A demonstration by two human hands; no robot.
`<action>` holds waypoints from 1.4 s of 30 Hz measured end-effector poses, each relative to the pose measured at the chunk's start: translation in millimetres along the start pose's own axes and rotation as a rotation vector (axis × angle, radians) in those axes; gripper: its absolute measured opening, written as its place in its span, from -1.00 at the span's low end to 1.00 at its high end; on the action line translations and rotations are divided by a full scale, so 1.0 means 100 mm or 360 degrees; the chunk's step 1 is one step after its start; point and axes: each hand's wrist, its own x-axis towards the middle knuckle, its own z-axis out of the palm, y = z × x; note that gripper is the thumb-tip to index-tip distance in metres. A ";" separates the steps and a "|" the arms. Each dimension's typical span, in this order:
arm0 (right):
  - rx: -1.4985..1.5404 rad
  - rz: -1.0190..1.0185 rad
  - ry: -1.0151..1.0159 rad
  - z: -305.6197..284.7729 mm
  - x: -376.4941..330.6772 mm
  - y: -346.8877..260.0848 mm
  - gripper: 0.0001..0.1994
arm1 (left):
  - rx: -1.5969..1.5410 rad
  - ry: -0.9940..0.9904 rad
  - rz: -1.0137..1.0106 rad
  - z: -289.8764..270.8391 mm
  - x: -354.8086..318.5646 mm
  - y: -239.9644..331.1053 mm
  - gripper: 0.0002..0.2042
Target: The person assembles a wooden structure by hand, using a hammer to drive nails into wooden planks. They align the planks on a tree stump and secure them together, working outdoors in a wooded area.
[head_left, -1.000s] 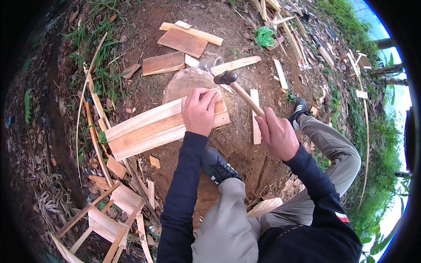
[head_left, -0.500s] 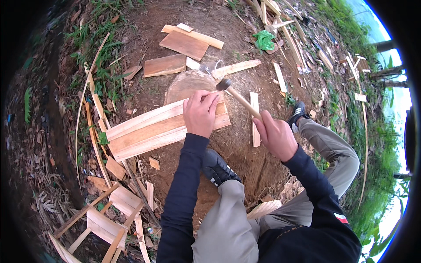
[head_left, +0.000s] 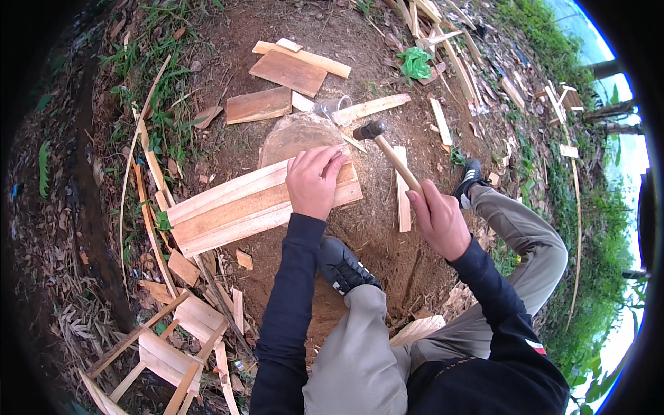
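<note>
A long piece made of pale planks side by side (head_left: pixel 242 211) lies tilted, its right end on a tree stump (head_left: pixel 287 140). My left hand (head_left: pixel 315 181) rests on that right end, thumb and fingers pinched together near the upper corner; whatever is between the fingertips is too small to make out. In my right hand (head_left: pixel 440 220) is a hammer (head_left: pixel 395 160) with a wooden handle and a dark head. The hammer's head is raised to the right of my left fingertips, apart from the planks.
Beyond the stump lie brown boards (head_left: pixel 288 72) and a clear container (head_left: pixel 332 109). A narrow slat (head_left: pixel 402 190) is right of the stump. A wooden frame with slats (head_left: pixel 166 353) stands at lower left. My shoe (head_left: pixel 346 265) is close below the planks. A green plastic bag (head_left: pixel 416 63) lies far off.
The hammer's head has moved away from my left fingertips, to the right. My left hand has shifted slightly and remains at the planks' right end.
</note>
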 end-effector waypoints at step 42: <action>-0.0234 -0.0137 -0.0072 -0.09 0.10 -0.08 -0.79 | 0.0214 0.0118 0.0202 0.09 -0.01 -0.01 -0.89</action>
